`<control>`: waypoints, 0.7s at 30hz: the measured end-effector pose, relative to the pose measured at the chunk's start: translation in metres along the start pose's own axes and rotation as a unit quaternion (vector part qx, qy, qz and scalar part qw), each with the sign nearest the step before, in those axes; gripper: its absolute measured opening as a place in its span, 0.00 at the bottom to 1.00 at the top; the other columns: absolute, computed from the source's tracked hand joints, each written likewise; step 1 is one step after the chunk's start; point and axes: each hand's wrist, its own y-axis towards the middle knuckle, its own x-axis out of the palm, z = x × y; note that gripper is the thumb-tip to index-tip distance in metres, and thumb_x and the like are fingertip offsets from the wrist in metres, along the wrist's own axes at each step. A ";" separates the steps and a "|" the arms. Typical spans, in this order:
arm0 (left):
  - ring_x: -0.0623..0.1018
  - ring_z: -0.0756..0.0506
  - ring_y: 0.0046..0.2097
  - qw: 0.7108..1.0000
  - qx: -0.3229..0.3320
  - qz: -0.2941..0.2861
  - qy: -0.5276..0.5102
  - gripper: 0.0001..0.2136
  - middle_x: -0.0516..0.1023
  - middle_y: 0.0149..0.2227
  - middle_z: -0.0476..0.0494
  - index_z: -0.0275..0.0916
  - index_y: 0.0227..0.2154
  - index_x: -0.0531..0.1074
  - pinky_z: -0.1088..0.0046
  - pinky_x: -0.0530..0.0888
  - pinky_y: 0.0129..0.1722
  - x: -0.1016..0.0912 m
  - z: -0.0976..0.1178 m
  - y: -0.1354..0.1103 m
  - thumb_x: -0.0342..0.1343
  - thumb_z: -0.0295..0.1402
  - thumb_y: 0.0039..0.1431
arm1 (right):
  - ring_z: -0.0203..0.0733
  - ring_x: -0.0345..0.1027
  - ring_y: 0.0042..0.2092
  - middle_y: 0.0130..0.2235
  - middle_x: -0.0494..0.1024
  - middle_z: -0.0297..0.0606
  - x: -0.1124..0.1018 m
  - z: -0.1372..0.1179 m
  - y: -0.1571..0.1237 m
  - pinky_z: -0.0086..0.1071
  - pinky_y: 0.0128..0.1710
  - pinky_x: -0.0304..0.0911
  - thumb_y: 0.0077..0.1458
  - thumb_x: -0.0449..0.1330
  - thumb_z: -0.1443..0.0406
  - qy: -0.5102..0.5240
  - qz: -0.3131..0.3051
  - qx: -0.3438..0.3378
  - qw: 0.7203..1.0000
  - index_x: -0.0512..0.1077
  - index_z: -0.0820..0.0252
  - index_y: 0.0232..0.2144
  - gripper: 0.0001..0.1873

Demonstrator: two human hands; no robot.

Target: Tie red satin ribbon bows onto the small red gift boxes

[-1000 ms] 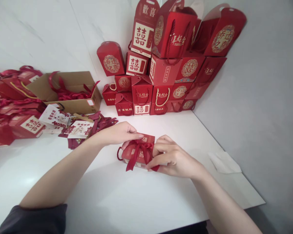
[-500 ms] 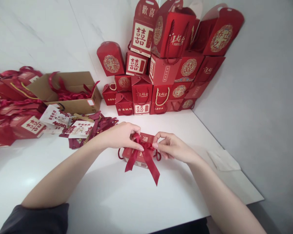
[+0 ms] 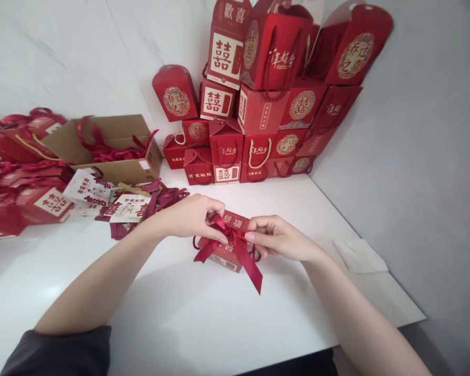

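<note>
A small red gift box (image 3: 227, 256) sits on the white table (image 3: 203, 318) in front of me, with a dark red ribbon (image 3: 246, 257) tied across its top. My left hand (image 3: 191, 215) pinches the ribbon's left loop. My right hand (image 3: 276, 237) pinches the right loop. Two ribbon tails hang down over the box front, one to the left and a longer one to the right. A cord handle peeks out at each end of the box.
A tall stack of red gift boxes and bags (image 3: 258, 99) fills the back corner. A cardboard carton (image 3: 113, 143) with red ribbons stands at back left, beside flat red boxes (image 3: 27, 188) and printed cards (image 3: 102, 201). A white paper sheet (image 3: 360, 256) lies at right.
My hands went from pressing on the box to lifting and pulling the ribbon loops apart. The bow has tightened, and the box has turned slightly.
</note>
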 end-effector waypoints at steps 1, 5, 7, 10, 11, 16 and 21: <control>0.61 0.53 0.24 1.000 0.001 -0.001 0.004 0.21 0.63 0.21 0.55 0.38 0.21 0.61 0.77 0.55 0.24 -0.001 0.000 -0.001 0.64 0.49 0.42 | 0.29 0.62 0.19 0.18 0.68 0.26 0.000 0.001 0.000 0.24 0.20 0.57 0.56 0.60 0.55 0.002 0.001 -0.006 1.000 0.68 0.61 0.28 0.15; 0.61 0.53 0.23 1.000 0.003 -0.014 -0.009 0.19 0.63 0.20 0.55 0.37 0.20 0.64 0.77 0.55 0.23 -0.003 -0.003 0.000 0.64 0.47 0.41 | 0.29 0.64 0.21 0.21 0.71 0.29 -0.004 0.003 0.000 0.24 0.21 0.59 0.57 0.60 0.55 -0.015 -0.005 -0.013 1.000 0.70 0.61 0.30 0.14; 0.60 0.53 0.23 0.999 0.002 -0.030 -0.027 0.18 0.62 0.19 0.54 0.37 0.20 0.66 0.77 0.55 0.23 -0.003 -0.007 0.002 0.64 0.46 0.41 | 0.29 0.64 0.22 0.21 0.71 0.29 -0.005 0.003 -0.001 0.24 0.21 0.59 0.57 0.60 0.55 -0.019 -0.009 -0.010 1.000 0.70 0.61 0.30 0.14; 0.61 0.53 0.24 0.997 0.004 -0.057 -0.060 0.18 0.62 0.20 0.54 0.37 0.21 0.67 0.77 0.56 0.23 -0.002 -0.012 0.006 0.64 0.46 0.42 | 0.30 0.65 0.22 0.21 0.71 0.29 -0.007 0.004 0.000 0.24 0.22 0.61 0.57 0.60 0.55 -0.012 -0.013 -0.010 1.000 0.69 0.61 0.29 0.14; 0.60 0.53 0.24 0.996 0.006 -0.062 -0.068 0.18 0.62 0.20 0.54 0.37 0.21 0.67 0.77 0.56 0.23 -0.001 -0.013 0.007 0.65 0.46 0.42 | 0.30 0.65 0.22 0.21 0.71 0.29 -0.007 0.005 0.000 0.24 0.23 0.61 0.57 0.60 0.55 -0.010 -0.013 -0.011 1.000 0.69 0.61 0.29 0.14; 0.59 0.54 0.24 0.995 0.013 -0.057 -0.078 0.19 0.60 0.20 0.55 0.36 0.20 0.65 0.77 0.56 0.23 -0.001 -0.014 0.008 0.66 0.45 0.42 | 0.31 0.65 0.20 0.22 0.73 0.30 -0.005 0.005 0.000 0.25 0.21 0.60 0.58 0.58 0.52 -0.028 0.014 -0.005 1.000 0.66 0.59 0.33 0.15; 0.59 0.54 0.24 0.994 0.017 -0.052 -0.091 0.18 0.60 0.20 0.55 0.37 0.20 0.64 0.77 0.57 0.23 0.001 -0.015 0.007 0.65 0.43 0.44 | 0.35 0.64 0.25 0.26 0.70 0.30 0.010 -0.007 -0.008 0.30 0.27 0.61 0.56 0.58 0.51 -0.248 0.200 -0.099 0.943 0.63 0.56 0.38 0.17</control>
